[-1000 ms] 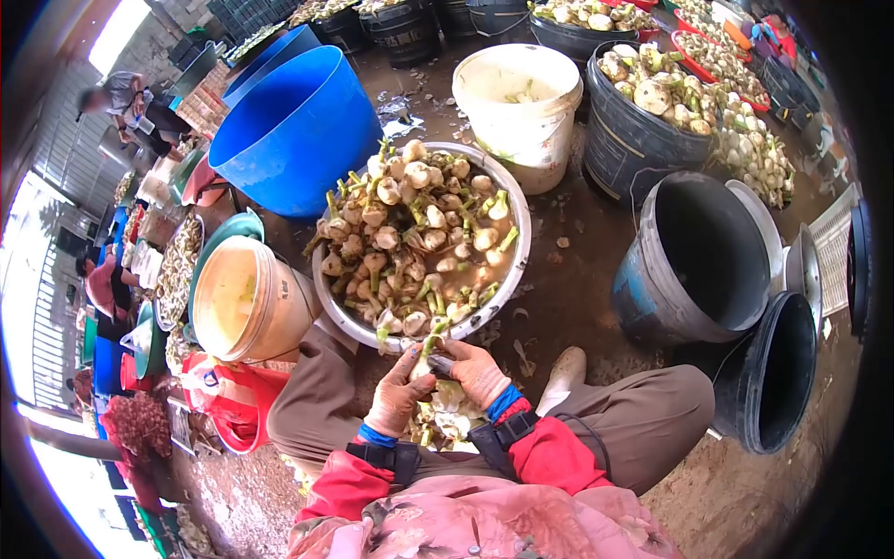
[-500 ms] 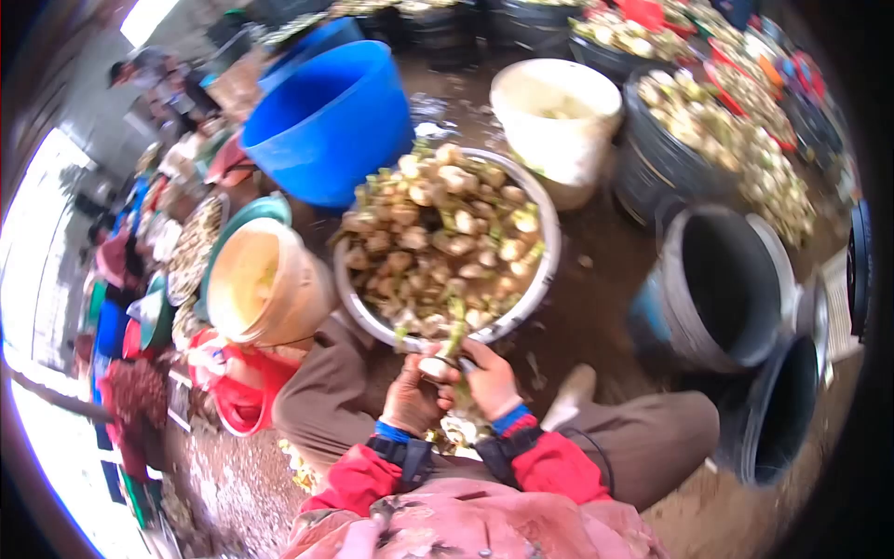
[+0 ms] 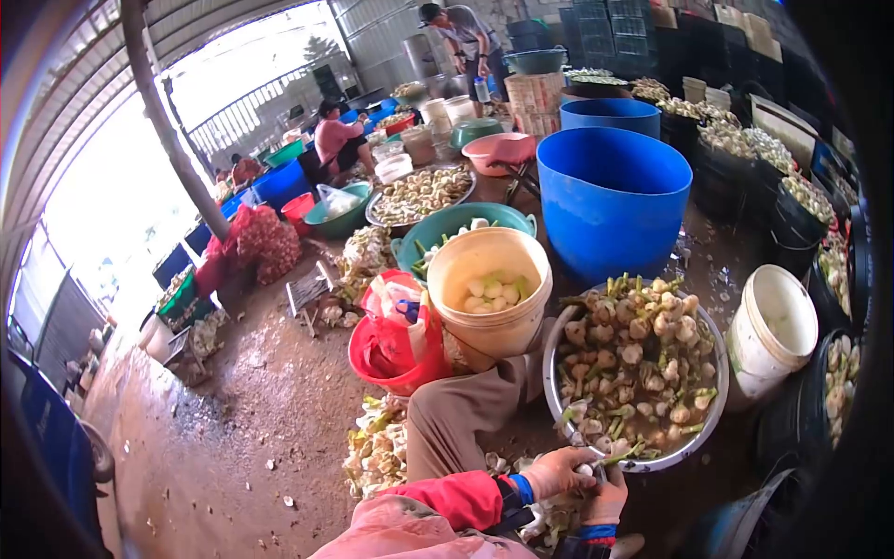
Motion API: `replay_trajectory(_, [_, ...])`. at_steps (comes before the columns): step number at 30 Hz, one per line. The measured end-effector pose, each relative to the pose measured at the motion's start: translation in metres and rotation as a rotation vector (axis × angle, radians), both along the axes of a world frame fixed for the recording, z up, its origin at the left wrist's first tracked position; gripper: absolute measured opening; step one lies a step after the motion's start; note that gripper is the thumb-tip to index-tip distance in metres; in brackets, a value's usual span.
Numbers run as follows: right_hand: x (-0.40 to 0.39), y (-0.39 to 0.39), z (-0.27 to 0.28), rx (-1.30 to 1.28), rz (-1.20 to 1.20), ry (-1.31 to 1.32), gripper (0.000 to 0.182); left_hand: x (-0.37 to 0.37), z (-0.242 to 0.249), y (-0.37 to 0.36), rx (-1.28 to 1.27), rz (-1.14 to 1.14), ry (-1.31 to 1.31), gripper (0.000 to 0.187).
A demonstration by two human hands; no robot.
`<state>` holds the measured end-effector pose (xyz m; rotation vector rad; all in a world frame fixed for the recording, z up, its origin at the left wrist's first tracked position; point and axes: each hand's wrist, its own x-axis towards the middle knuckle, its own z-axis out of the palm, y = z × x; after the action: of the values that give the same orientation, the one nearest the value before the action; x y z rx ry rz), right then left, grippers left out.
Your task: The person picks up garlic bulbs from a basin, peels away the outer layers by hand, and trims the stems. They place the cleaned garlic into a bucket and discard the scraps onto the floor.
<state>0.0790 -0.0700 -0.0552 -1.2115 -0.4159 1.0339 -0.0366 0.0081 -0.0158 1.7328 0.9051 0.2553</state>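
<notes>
A wide metal basin (image 3: 717, 410) full of unpeeled garlic bulbs (image 3: 643, 349) with green stems stands right in front of me. At its lower rim my left hand (image 3: 559, 472) is closed around a pale garlic bulb (image 3: 585, 470) whose green stem reaches over the rim. Close beside it, my right hand (image 3: 605, 498) is also closed at the same bulb. Any tool between the fingers is too small to make out. Below both hands lie peeled skins (image 3: 549, 517). Left of the basin, a cream bucket (image 3: 489, 326) holds white peeled cloves (image 3: 494, 293).
Red tub (image 3: 400, 368) with plastic inside, large blue tub (image 3: 610, 210), white bucket (image 3: 764, 345) and black garlic tubs (image 3: 792, 396) surround the basin. Husks (image 3: 377, 447) lie beside my knee. Further back, one person (image 3: 464, 42) bends over and another (image 3: 337, 140) sits near a post (image 3: 177, 140).
The view has swung to the left and up, so the basin and both hands now appear lower right. Both hands stay together on the garlic.
</notes>
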Motion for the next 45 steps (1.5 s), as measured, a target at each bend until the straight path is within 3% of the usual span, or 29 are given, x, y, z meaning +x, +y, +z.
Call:
replay_trajectory(2, [0.003, 0.000, -0.009, -0.066, 0.054, -0.085, 0.033, -0.004, -0.002, 0.000, 0.017, -0.004, -0.012, 0.052])
replay_trajectory(3, [0.001, -0.002, -0.005, -0.125, 0.130, -0.604, 0.032, -0.003, -0.009, -0.002, 0.118, -0.009, 0.065, 0.053])
replay_trajectory(4, [0.003, 0.000, -0.015, -0.121, 0.142, -0.610, 0.032, -0.004, -0.008, -0.002, 0.219, -0.014, 0.143, 0.054])
replay_trajectory(6, [0.010, 0.005, -0.041, -0.154, 0.079, -0.114, 0.029, -0.005, -0.003, -0.001, 0.247, -0.023, 0.149, 0.054])
replay_trajectory(8, [0.013, 0.005, -0.050, -0.109, 0.064, -0.046, 0.030, -0.006, 0.001, 0.001, 0.198, -0.015, 0.160, 0.054])
replay_trajectory(10, [-0.001, 0.003, 0.010, -0.090, 0.219, -0.463, 0.033, -0.006, -0.019, 0.008, 0.096, 0.078, 0.131, 0.053])
replay_trajectory(11, [-0.005, 0.007, 0.029, -0.061, 0.237, -0.305, 0.037, -0.008, -0.030, 0.014, -0.046, 0.080, 0.018, 0.053])
replay_trajectory(12, [-0.005, 0.008, 0.023, -0.058, 0.249, -0.309, 0.037, -0.010, -0.035, 0.018, -0.186, 0.080, -0.098, 0.054])
replay_trajectory(14, [0.006, 0.010, -0.010, -0.072, 0.315, -0.904, 0.038, -0.016, -0.006, 0.016, -0.116, 0.069, -0.036, 0.054])
replay_trajectory(16, [0.014, 0.016, -0.042, -0.014, 0.375, -1.024, 0.040, -0.019, 0.009, 0.016, 0.036, 0.043, 0.077, 0.053])
replay_trajectory(18, [0.010, 0.029, -0.052, -0.033, 0.170, 0.228, 0.038, -0.020, -0.018, 0.019, 0.213, 0.050, 0.045, 0.052])
replay_trajectory(19, [0.009, 0.034, -0.047, -0.025, 0.177, 0.222, 0.038, -0.022, -0.017, 0.025, -0.219, 0.090, -0.099, 0.050])
replay_trajectory(20, [0.009, 0.037, -0.041, -0.002, 0.175, -0.024, 0.035, -0.024, -0.017, 0.029, -0.651, 0.124, -0.245, 0.048])
replay_trajectory(22, [0.000, 0.038, -0.006, 0.039, 0.164, -0.518, 0.030, -0.030, -0.021, 0.026, -1.208, 0.311, -0.698, 0.041])
replay_trajectory(23, [-0.003, 0.038, 0.003, 0.061, 0.151, -0.764, 0.028, -0.033, -0.022, 0.026, -1.216, 0.333, -0.764, 0.035])
replay_trajectory(26, [-0.011, 0.039, 0.000, 0.085, 0.081, -0.733, 0.026, -0.040, -0.022, 0.029, -1.225, 0.326, -0.901, 0.031])
replay_trajectory(28, [-0.008, 0.040, 0.004, 0.048, 0.237, -0.724, 0.030, -0.046, -0.024, 0.031, -1.241, 0.309, -0.974, 0.032])
replay_trajectory(30, [0.007, 0.042, -0.020, 0.045, 0.390, -1.793, 0.031, -0.051, -0.025, 0.036, -1.298, 0.303, -0.785, 0.038])
replay_trajectory(31, [0.002, 0.043, -0.002, 0.088, 0.397, -1.652, 0.031, -0.052, -0.026, 0.037, -1.298, 0.310, -0.796, 0.038])
replay_trajectory(32, [0.005, 0.044, -0.018, 0.096, 0.403, -1.656, 0.031, -0.051, -0.026, 0.040, -1.189, 0.339, -0.651, 0.046])
replay_trajectory(34, [0.016, 0.050, -0.070, -0.216, 0.341, -1.046, 0.032, -0.052, -0.024, 0.040, -1.078, 0.365, -0.512, 0.054])
replay_trajectory(35, [0.013, 0.058, -0.080, -0.194, 0.185, -0.240, 0.031, -0.052, -0.019, 0.034, -0.415, 0.344, -0.366, 0.062])
replay_trajectory(36, [0.010, 0.058, -0.068, -0.191, 0.190, -0.243, 0.031, -0.054, -0.014, 0.028, 0.240, 0.301, -0.198, 0.071])
replay_trajectory(38, [-0.008, 0.050, -0.010, -0.104, 0.233, -0.736, 0.031, -0.058, 0.003, 0.029, 0.284, 0.241, -0.059, 0.077])
replay_trajectory(41, [-0.015, 0.048, 0.012, -0.036, 0.220, -0.915, 0.028, -0.051, -0.006, 0.031, -0.027, 0.315, -0.338, 0.073])
replay_trajectory(42, [-0.016, 0.047, 0.014, 0.033, 0.225, -1.015, 0.027, -0.045, -0.026, 0.035, -0.429, 0.394, -0.498, 0.064])
replay_trajectory(43, [-0.009, 0.047, 0.012, -0.010, 0.307, -1.467, 0.027, -0.043, -0.031, 0.036, -0.836, 0.463, -0.648, 0.057])
replay_trajectory(44, [-0.006, 0.045, 0.010, -0.011, 0.303, -1.469, 0.027, -0.042, -0.036, 0.035, -0.835, 0.459, -0.648, 0.057])
replay_trajectory(45, [-0.010, 0.044, 0.028, 0.034, 0.321, -1.465, 0.028, -0.045, -0.032, 0.034, -1.075, 0.381, -0.753, 0.050])
